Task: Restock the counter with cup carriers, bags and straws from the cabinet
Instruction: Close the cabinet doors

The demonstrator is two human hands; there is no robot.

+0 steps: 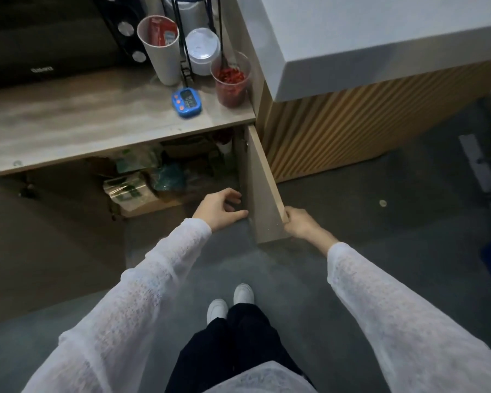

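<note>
Fingers of the right hand (pixel 296 222) curl around the outer edge of the open cabinet door (pixel 262 191) at frame centre. Left hand (pixel 219 207), loosely cupped and holding nothing, reaches at the cabinet mouth, near wrapped brown packages (pixel 131 194) inside.

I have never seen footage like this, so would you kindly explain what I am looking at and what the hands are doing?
There is no machine: a camera worn on a person's head looks down at their own arms and feet. The right hand grips the edge of the open cabinet door. The left hand reaches toward the cabinet and holds nothing. Inside lie wrapped packages, too dim to identify. On the counter stand a tall white cup, a clear cup with red contents and a blue timer.
</note>
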